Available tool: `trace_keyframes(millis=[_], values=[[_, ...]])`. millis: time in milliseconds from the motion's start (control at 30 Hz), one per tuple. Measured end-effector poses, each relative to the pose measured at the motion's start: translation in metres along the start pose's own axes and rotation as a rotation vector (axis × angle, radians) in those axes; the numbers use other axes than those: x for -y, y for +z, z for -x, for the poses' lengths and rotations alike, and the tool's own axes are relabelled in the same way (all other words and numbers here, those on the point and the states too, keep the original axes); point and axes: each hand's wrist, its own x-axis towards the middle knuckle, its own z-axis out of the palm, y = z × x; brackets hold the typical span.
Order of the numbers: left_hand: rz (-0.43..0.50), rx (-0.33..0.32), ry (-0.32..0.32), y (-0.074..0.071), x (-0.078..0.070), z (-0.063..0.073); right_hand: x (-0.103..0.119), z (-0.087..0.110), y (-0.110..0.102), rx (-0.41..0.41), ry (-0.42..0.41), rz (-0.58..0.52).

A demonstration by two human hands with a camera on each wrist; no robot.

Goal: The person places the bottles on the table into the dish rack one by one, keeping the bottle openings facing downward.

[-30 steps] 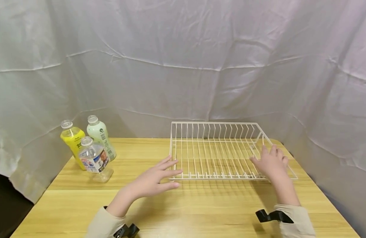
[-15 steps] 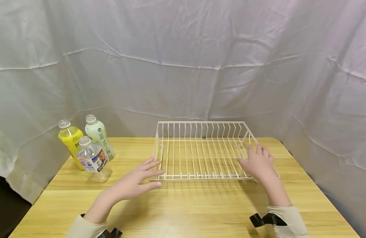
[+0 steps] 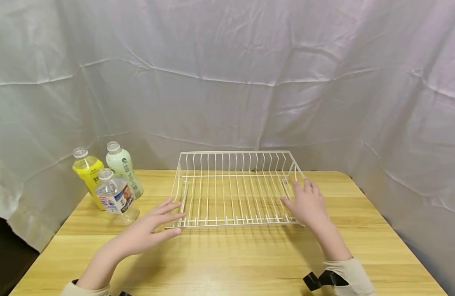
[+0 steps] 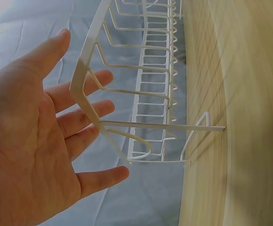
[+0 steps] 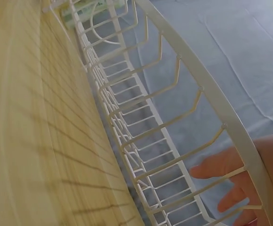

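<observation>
A white wire dish rack point(image 3: 235, 222) stands on the wooden table. At its left end is my left hand point(image 3: 147, 230), fingers spread and mostly straight. In the left wrist view, the hand's fingers point(image 4: 79, 117) lie behind the rack's end rim, with the thumb raised to one side. My right hand point(image 3: 307, 205) lies at the rack's right end, fingers extended over the rim and thumb toward the wires. Through the wires in the right wrist view, some fingers point(image 5: 219, 162) of that hand show beyond the rim; the rest is cut off.
At the table's left are a yellow bottle point(image 3: 87, 172), a pale green bottle point(image 3: 121, 164) and a clear bottle point(image 3: 116, 197) with a printed label. They stand close together. A grey cloth point(image 3: 227, 107) hangs behind the wooden table point(image 3: 227, 263) and along its sides.
The dish rack has slid left along the table, turning slightly. Both hands have moved left with it, staying at its two ends. The bottles have stayed in place.
</observation>
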Motion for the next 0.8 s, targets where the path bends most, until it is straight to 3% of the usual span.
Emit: trace_keyframes(millis=[367,500,667,800], values=[[-0.046,-0.037,0.015,-0.006,-0.006,0.009,0.004,0.007,-0.003,0.000,0.018,-0.037],[-0.078,-0.101,-0.001,-0.010,-0.007,0.017,0.003,0.008,0.000,0.003,0.017,-0.025],[-0.119,-0.229,0.020,-0.012,0.005,0.029,0.005,0.009,0.002,0.003,0.016,-0.030],[-0.141,-0.274,-0.011,-0.014,0.025,0.032,0.005,0.008,-0.002,-0.010,0.014,-0.032]])
